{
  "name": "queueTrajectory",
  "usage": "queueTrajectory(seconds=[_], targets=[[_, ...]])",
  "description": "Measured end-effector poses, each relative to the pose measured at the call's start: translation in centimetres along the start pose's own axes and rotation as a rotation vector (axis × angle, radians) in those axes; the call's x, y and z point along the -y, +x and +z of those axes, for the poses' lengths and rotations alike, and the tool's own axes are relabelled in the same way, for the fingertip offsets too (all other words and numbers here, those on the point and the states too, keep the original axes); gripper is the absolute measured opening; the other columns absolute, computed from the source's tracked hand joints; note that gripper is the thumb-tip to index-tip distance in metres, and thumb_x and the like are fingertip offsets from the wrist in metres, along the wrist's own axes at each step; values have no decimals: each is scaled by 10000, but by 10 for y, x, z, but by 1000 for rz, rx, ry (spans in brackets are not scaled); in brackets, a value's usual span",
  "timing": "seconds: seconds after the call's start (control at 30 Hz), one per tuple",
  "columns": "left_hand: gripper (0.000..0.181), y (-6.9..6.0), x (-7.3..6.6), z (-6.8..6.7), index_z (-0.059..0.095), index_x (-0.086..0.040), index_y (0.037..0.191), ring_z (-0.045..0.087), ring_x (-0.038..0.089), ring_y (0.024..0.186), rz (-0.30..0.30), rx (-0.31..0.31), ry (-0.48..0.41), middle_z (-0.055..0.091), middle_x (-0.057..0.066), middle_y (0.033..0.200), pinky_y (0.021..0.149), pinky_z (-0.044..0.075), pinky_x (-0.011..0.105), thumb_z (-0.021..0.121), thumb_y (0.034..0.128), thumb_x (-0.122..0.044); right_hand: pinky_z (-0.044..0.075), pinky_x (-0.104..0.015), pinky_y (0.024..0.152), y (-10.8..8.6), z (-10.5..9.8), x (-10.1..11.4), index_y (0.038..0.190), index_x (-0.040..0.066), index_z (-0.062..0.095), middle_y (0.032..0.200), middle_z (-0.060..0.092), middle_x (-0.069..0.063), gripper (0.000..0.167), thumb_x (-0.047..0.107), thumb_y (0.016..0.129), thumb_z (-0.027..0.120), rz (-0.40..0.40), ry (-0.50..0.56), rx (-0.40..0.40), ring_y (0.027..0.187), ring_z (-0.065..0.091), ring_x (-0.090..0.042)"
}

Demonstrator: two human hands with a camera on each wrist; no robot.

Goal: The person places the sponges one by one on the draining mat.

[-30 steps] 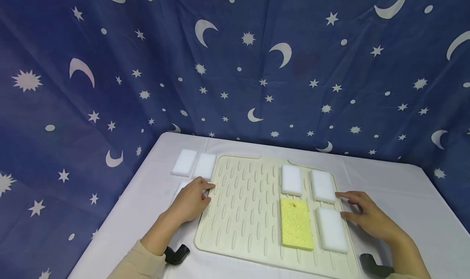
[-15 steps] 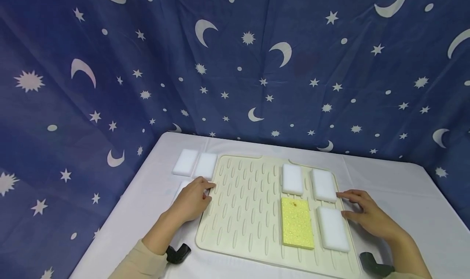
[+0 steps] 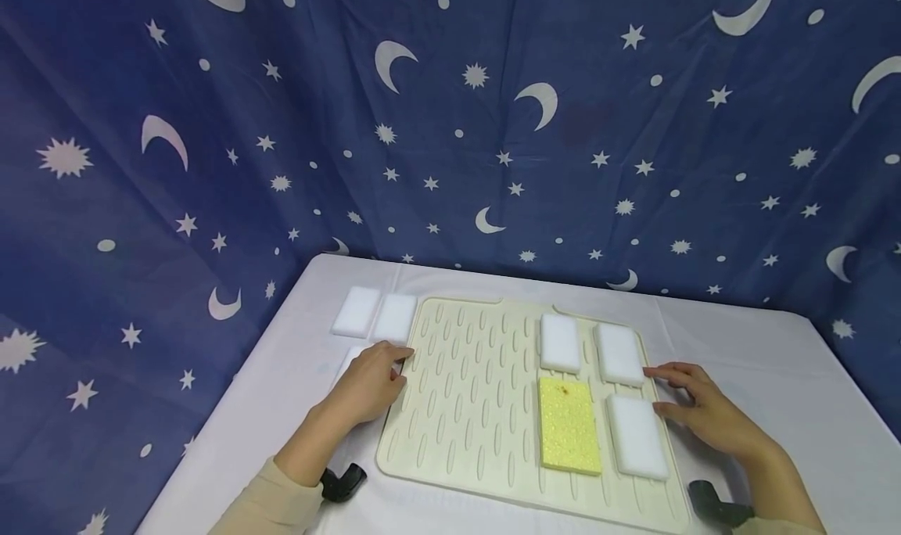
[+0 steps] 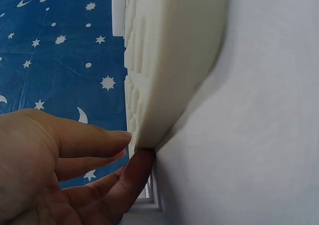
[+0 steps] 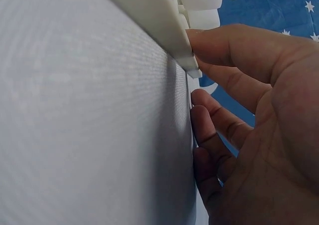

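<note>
Looks to me like squaring up the cream mat (image 3: 486,402) mid-worktop (image 3: 760,363); I'd nudge both side edges evenly so nothing slides. Right hand (image 3: 718,414): thumb and index touch the mat's right edge, other fingers loosely bent. Left hand (image 3: 369,382): relaxed fingers at its left edge, not wrapped round. Count, near to far: one yellow sponge (image 3: 568,427) and one white pad (image 3: 637,437) on the mat, one loose pad (image 3: 348,360) half-hidden by the left hand, two rear pads (image 3: 590,349) on the mat, two more (image 3: 375,314) near the worktop's far-left corner.
</note>
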State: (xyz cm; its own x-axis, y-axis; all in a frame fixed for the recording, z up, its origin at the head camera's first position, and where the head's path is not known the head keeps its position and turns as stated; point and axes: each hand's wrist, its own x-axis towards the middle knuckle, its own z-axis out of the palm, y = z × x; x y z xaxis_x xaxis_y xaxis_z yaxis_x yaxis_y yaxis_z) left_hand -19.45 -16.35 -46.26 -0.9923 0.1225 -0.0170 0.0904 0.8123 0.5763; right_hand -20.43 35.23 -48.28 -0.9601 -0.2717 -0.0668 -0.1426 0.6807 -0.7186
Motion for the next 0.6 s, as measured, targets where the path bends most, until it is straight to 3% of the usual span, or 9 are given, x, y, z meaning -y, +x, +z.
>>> queueTrajectory(seconds=[0.33,0.6], targets=[[448,-1,-4,-5,662,-29,1366,612,135,789,-18,11,-9,693,108,1043,648,501,282,684,919,-26,261,-818,1045,0,-1,0,1450,24,563,1500,315,-293,567,175,934,743,18,-6,1,1359,369,-560],[470,-5,-6,-13,654,-75,1391,619,129,835,-12,2,3,696,117,1243,721,513,310,697,924,-42,267,-821,1037,1,0,1,1448,38,571,1514,306,-291,576,202,926,752,47,-27,3,1383,351,-576]])
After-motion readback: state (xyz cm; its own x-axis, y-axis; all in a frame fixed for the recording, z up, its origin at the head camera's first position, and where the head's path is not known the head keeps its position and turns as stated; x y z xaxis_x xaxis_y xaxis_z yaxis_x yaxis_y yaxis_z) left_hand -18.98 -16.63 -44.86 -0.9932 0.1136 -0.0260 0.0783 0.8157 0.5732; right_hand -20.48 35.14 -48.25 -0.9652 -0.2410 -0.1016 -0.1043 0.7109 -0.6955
